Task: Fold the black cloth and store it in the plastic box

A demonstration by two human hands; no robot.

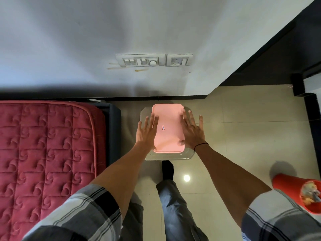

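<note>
Both palms spread flat, fingers apart: left hand on the pink lid's left edge, right hand on its right edge. Lid atop plastic box on floor. Black cloth unseen.

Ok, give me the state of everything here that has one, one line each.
plastic box: on the floor, lid on.
pink lid: lying flat over the box.
left hand: open, fingers spread at the lid's left edge.
right hand: open, at the lid's right edge.
black cloth: not visible.
</note>
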